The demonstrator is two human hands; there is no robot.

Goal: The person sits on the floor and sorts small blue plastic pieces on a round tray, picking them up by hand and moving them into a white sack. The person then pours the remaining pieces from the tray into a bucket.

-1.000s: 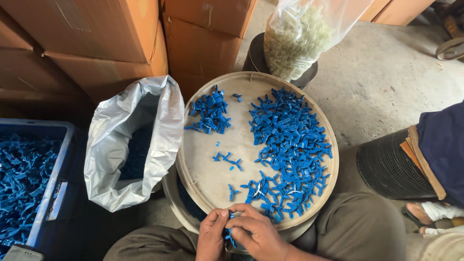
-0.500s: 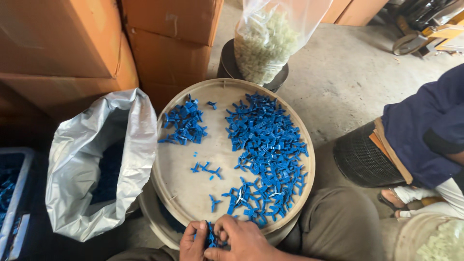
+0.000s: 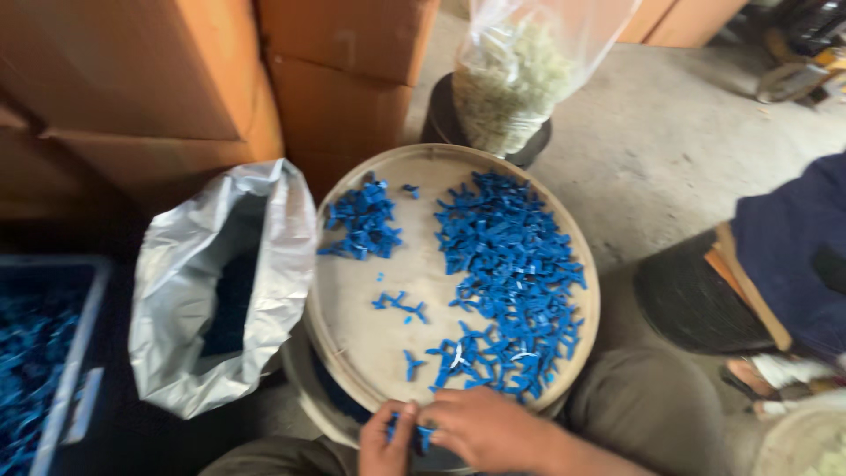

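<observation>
Left hand (image 3: pixel 385 443) and right hand (image 3: pixel 480 427) meet at the tray's near edge, fingers pinched together on one small blue part (image 3: pixel 421 434). The round tray (image 3: pixel 370 335) carries two blue heaps, too many to count. One silver bag (image 3: pixel 220 282) and boxes (image 3: pixel 132 79) stand on the concrete floor (image 3: pixel 670 150).

cardboard boxes (image 3: pixel 220 70): brown, stacked rear-left | silver bag (image 3: pixel 220 291): open, left | clear bag (image 3: pixel 520 70): rear
</observation>
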